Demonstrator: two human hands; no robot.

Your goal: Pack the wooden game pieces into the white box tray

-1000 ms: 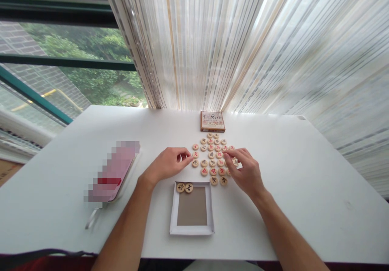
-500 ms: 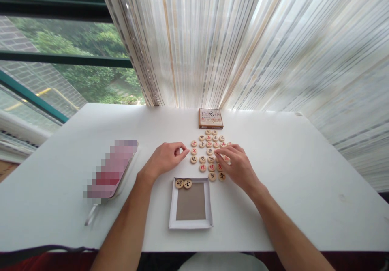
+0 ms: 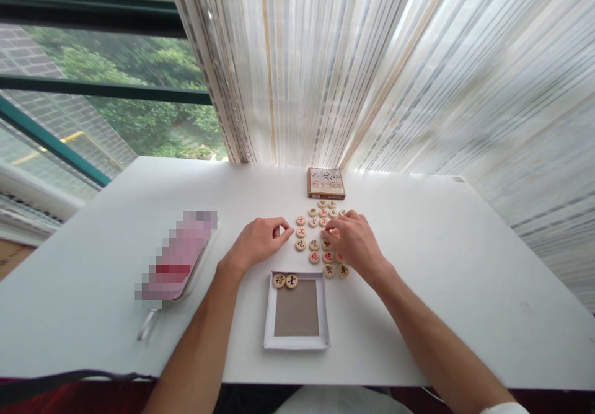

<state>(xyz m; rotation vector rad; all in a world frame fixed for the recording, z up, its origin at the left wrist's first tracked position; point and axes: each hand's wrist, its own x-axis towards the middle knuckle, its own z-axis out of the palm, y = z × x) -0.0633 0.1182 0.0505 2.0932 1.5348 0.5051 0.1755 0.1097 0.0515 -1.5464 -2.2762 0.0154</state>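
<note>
Chinese chess pieces, round and pale with red or black characters, lie in rows on the white table. My right hand (image 3: 351, 237) is over the right part of the rows and hides several pieces. Its thumb and fingertips are closed at the edges of one chess piece (image 3: 324, 233), still low by the table. My left hand (image 3: 260, 240) rests just left of the rows, thumb and index tips pressed together, no piece showing in them. Nearest to it is a red-marked piece (image 3: 301, 232). Below, a shallow white box tray (image 3: 324, 315) holds two black-marked pieces (image 3: 285, 281) in its upper left corner.
A printed Chinese chess box (image 3: 326, 183) lies behind the pieces. To the left is a pinkish, partly blurred-out object (image 3: 179, 259) with a strap. String curtains (image 3: 307, 67) and a window (image 3: 116, 92) border the table's far side.
My right hand has shifted left across the rows, and its fingertips now close on a black-marked piece they were beside before. The left hand keeps its pose. The view has shifted slightly.
</note>
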